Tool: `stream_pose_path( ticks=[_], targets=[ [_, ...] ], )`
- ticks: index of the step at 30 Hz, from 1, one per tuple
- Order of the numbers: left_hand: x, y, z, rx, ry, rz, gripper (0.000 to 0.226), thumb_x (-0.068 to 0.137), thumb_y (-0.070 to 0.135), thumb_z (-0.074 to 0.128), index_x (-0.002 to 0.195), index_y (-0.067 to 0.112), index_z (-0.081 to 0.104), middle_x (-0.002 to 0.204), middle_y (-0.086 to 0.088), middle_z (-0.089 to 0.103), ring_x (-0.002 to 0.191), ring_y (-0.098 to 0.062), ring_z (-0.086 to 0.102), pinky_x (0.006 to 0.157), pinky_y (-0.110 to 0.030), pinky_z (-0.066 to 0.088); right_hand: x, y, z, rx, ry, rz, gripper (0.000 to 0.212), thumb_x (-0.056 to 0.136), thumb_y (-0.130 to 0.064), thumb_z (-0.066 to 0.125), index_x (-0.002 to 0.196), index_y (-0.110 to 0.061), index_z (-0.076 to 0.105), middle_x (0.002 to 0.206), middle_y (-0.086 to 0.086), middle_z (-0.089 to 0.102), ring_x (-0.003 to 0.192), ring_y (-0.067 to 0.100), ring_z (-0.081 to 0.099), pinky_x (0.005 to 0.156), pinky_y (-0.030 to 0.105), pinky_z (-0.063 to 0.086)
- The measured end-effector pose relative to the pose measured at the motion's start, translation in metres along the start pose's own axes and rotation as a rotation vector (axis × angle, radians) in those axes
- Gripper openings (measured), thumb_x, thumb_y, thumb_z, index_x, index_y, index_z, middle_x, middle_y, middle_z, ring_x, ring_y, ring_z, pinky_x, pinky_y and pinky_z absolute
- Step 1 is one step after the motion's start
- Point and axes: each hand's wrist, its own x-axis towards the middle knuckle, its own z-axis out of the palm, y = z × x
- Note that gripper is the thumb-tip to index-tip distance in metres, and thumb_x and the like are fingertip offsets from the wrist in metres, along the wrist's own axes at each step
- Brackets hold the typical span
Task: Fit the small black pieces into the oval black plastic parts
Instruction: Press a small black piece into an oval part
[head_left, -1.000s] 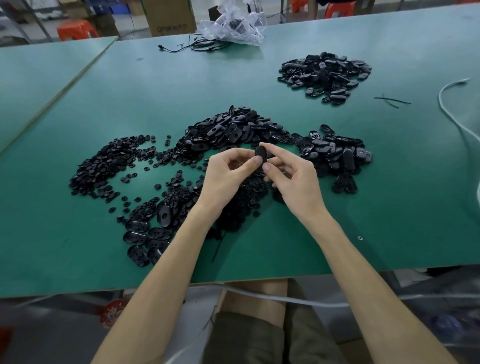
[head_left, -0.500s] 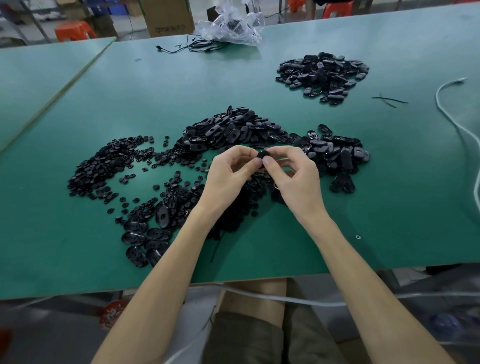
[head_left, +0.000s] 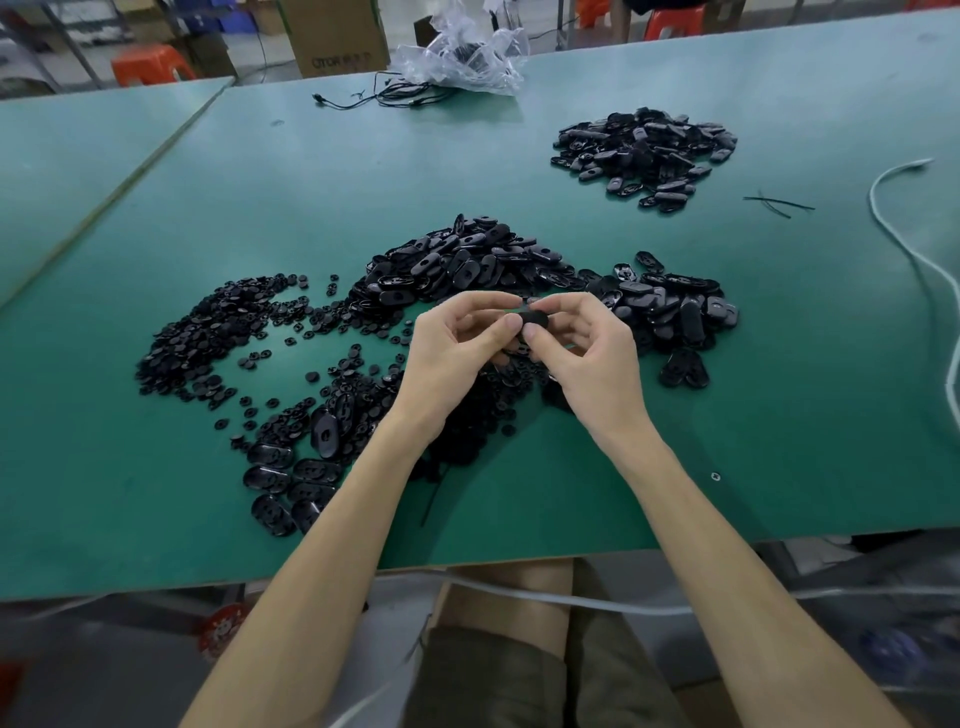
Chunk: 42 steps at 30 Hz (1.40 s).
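**A:** Head view. Any readable text?

**B:** Only "OTOR", printed on the cardboard box (head_left: 332, 41) past the far edge of the green table (head_left: 311, 171). The marks after it were too blurred to read. I saw nothing legible on the parts.

**A:** Hands?

**B:** Both were up over mid-table, fingertips meeting. The left hand (head_left: 447, 358) and right hand (head_left: 595, 364) pinched the same oval part (head_left: 535, 318) from opposite ends, thumb and forefinger curled on it. I couldn't tell if a small piece was seated in it.

**A:** Stock?

**B:** The small black pieces (head_left: 208, 338) were spread to the left of the hands. The main oval heap (head_left: 457, 265) sat just beyond the fingertips, with the second heap (head_left: 675, 306) beside the right hand. The far heap (head_left: 644, 150) was well apart, towards the back right. The loose ovals (head_left: 291, 478) lay by the left forearm.
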Motion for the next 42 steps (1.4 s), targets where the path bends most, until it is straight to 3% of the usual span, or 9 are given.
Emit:
stream_pose_path(
  ticks=[3,13,20,24,28,32,35,40,42],
  targets=[
    [0.0004,0.0004,-0.0019,-0.066,-0.025,-0.038,0.019,0.096,0.007,0.072,0.114,0.003,0.074,0.095,-0.008,0.079,0.084,-0.015,0.073,0.076,-0.024,0.057,0.0000,0.0000,-0.0004,0.024,0.005,0.014,0.016,0.092,-0.014,0.076,0.104,-0.022,0.068,0.088,-0.002,0.076,0.081,0.020,0.074,0.080,0.041,0.061],
    [0.0009,-0.0007,-0.0025,-0.081,-0.035,-0.059,0.017,0.095,0.004,0.072,0.111,0.003,0.076,0.097,-0.009,0.079,0.085,-0.015,0.073,0.076,-0.023,0.056,0.0000,-0.0015,-0.0014,0.024,0.015,0.050,0.016,0.091,-0.015,0.078,0.103,-0.018,0.069,0.091,-0.001,0.077,0.082,0.019,0.075,0.072,0.029,0.057],
    [-0.0008,0.0021,-0.0018,-0.045,-0.035,-0.033,0.018,0.093,0.006,0.075,0.111,0.008,0.077,0.099,-0.003,0.080,0.089,-0.013,0.073,0.075,-0.024,0.057,-0.0006,-0.0012,-0.0016,0.010,0.019,0.055,0.015,0.090,-0.017,0.080,0.097,-0.020,0.067,0.091,-0.002,0.077,0.086,0.017,0.075,0.075,0.033,0.059],
    [-0.0008,0.0031,-0.0008,-0.069,0.039,-0.035,0.020,0.094,0.009,0.075,0.113,0.008,0.076,0.098,-0.012,0.077,0.088,-0.013,0.069,0.076,-0.022,0.055,-0.0009,-0.0004,-0.0015,-0.045,-0.019,0.028,0.011,0.091,-0.024,0.080,0.088,-0.020,0.071,0.084,-0.007,0.075,0.082,0.009,0.071,0.079,0.031,0.057],
    [-0.0011,0.0030,-0.0018,-0.100,0.028,-0.066,0.017,0.096,0.012,0.072,0.113,0.009,0.075,0.098,-0.004,0.077,0.087,-0.010,0.069,0.078,-0.024,0.056,-0.0017,-0.0014,-0.0017,-0.072,-0.064,-0.018,0.011,0.092,-0.024,0.080,0.086,-0.017,0.075,0.085,-0.008,0.075,0.084,0.010,0.070,0.081,0.035,0.057],
    [-0.0017,0.0033,0.0001,-0.078,-0.049,-0.066,0.017,0.100,0.014,0.068,0.114,0.012,0.077,0.105,-0.002,0.079,0.092,-0.011,0.070,0.081,-0.030,0.056,-0.0026,-0.0024,-0.0020,-0.085,-0.072,-0.036,0.014,0.090,-0.022,0.082,0.079,-0.025,0.074,0.089,-0.008,0.072,0.086,0.010,0.068,0.077,0.032,0.055],
    [-0.0019,0.0044,-0.0001,-0.085,-0.030,-0.022,0.018,0.100,0.011,0.068,0.115,0.010,0.077,0.104,-0.001,0.079,0.091,-0.011,0.071,0.078,-0.027,0.057,-0.0033,-0.0031,-0.0019,-0.099,-0.060,-0.047,0.014,0.093,-0.022,0.079,0.082,-0.028,0.073,0.095,-0.006,0.071,0.085,0.006,0.067,0.075,0.029,0.052],
    [-0.0017,0.0033,0.0002,-0.059,-0.026,0.021,0.019,0.100,0.007,0.067,0.116,0.006,0.076,0.099,-0.002,0.078,0.084,-0.015,0.069,0.073,-0.029,0.058,-0.0029,-0.0052,-0.0029,-0.035,0.010,-0.005,0.005,0.099,-0.022,0.069,0.096,-0.026,0.070,0.093,-0.011,0.073,0.086,0.017,0.070,0.078,0.045,0.058],
    [-0.0022,0.0036,0.0017,-0.030,-0.050,0.034,0.017,0.099,0.008,0.068,0.114,0.008,0.077,0.096,0.000,0.077,0.085,-0.015,0.067,0.071,-0.028,0.056,-0.0033,-0.0060,-0.0030,-0.036,-0.006,0.000,0.006,0.100,-0.023,0.069,0.096,-0.027,0.070,0.088,-0.018,0.073,0.085,0.014,0.070,0.077,0.046,0.058]
  ],
)
